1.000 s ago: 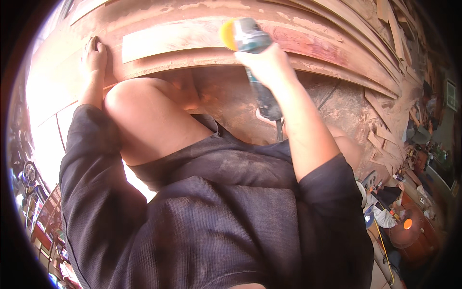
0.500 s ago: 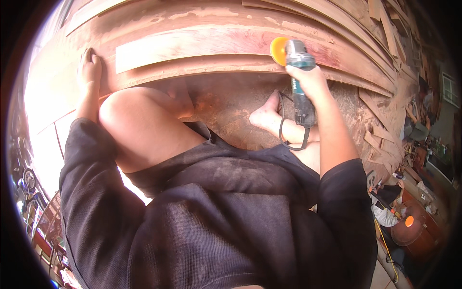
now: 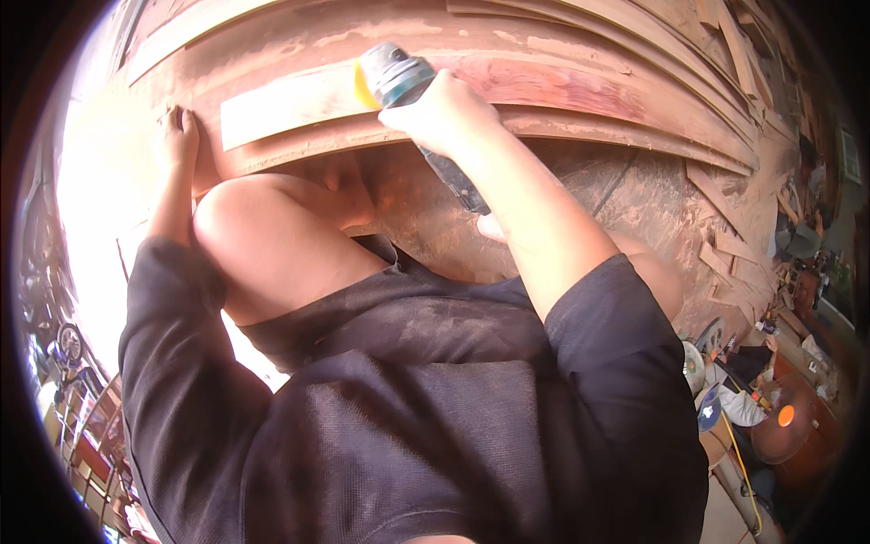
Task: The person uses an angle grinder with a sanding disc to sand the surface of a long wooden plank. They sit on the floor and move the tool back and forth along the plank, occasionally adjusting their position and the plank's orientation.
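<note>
Clasping grinder (image 3: 405,83), right grip (image 3: 442,111) curled

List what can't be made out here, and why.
In the head view:
Yellow disc: mostly hidden by the power tool.
Right hand: fingers mostly hidden by its back.
Left hand: finger detail blurred by glare.
Upper-left wood strip: cut off by top edge.
Far-right clutter: too small, dark.

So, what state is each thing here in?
Power tool: held, tilted; whether running, unclear.
Right hand: closed around power tool.
Left hand: resting on wooden board.
Plank: lying flat, pale left, reddish right.
Wood scraps: scattered on floor.
Fan: spinning or stopped, unclear.
</note>
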`<state>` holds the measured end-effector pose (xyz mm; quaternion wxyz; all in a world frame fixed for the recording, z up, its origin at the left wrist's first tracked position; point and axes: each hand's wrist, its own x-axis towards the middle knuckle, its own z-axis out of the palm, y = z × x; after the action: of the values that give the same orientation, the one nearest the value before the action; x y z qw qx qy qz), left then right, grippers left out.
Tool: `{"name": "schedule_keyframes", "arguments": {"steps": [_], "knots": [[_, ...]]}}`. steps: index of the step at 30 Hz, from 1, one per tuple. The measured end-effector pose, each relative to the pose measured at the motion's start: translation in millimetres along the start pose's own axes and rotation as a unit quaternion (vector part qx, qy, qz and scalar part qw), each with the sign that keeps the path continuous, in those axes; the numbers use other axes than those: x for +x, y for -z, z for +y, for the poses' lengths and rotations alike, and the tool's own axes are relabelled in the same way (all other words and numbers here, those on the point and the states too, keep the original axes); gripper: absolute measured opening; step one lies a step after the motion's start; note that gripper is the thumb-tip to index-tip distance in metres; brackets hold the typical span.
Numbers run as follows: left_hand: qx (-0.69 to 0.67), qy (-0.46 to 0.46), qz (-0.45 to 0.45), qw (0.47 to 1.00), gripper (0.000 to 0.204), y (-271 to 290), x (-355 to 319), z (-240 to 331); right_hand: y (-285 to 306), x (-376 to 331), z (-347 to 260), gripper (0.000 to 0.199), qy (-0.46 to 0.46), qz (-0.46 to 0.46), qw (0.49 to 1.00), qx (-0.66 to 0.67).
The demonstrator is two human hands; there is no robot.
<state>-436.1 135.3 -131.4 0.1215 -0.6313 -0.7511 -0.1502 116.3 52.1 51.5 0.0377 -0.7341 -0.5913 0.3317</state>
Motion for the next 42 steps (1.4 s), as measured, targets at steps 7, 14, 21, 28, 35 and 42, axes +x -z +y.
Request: {"name": "schedule_keyframes", "arguments": {"steps": [7, 14, 21, 28, 35, 42], "knots": [[-0.194, -0.192, -0.277, 0.921, 0.080, 137, -25, 191, 60, -4, 110, 0.054, -0.046, -0.026, 0.994, 0.093], [0.053, -0.309, -0.313, 0.896, 0.097, 150, -36, 264, 104, 23, 255, 0.051, -0.157, 0.097, 0.962, 0.201], [0.017, -0.290, -0.269, 0.918, 0.094, 129, -28, 214, 73, 16, 159, 0.054, -0.090, 0.029, 0.987, 0.133], [-0.099, -0.205, -0.313, 0.922, 0.104, 135, -20, 88, 8, -3, 12, 0.072, 0.001, 0.008, 1.000, -0.005], [0.044, -0.193, -0.146, 0.969, 0.069, 94, -48, 64, 53, 15, 92, 0.056, -0.037, -0.015, 0.996, 0.075], [0.042, -0.203, -0.112, 0.972, 0.066, 94, -52, 67, 92, 38, 190, 0.051, -0.178, 0.093, 0.950, 0.240]]}}
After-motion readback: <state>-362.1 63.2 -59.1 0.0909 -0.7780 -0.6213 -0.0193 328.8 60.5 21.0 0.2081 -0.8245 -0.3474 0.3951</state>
